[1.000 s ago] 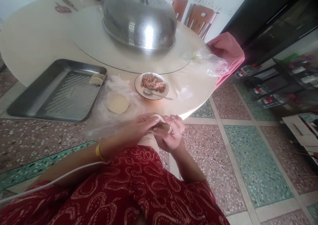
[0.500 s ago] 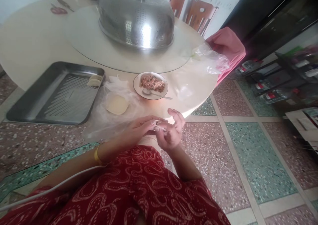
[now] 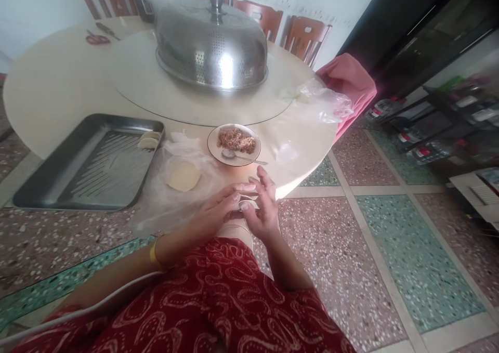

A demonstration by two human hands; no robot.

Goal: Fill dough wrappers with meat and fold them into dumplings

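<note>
My left hand (image 3: pixel 223 202) and right hand (image 3: pixel 264 207) grasp one pale dough piece (image 3: pixel 249 204) between thumbs and fingers, near the front edge of the table (image 3: pixel 58 82); I cannot tell whether its seam is closed.
Completed, as I judge: two folded pieces (image 3: pixel 148 143), in the tray (image 3: pixel 113 163) near its far right corner.
Outstanding: the piece in hand and the flat dough round (image 3: pixel 184 176) on the plastic bag (image 3: pixel 167 210).
Supply: filling (image 3: pixel 237 139) on the plate (image 3: pixel 213 146).

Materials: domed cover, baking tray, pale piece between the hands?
Domed cover: polished metal, likely stainless steel; mirror-bright glare.
Baking tray: dark grey metal, possibly coated; dull sheen, ridged base.
Held piece: probably dough; pale, matte, largely hidden.
</note>
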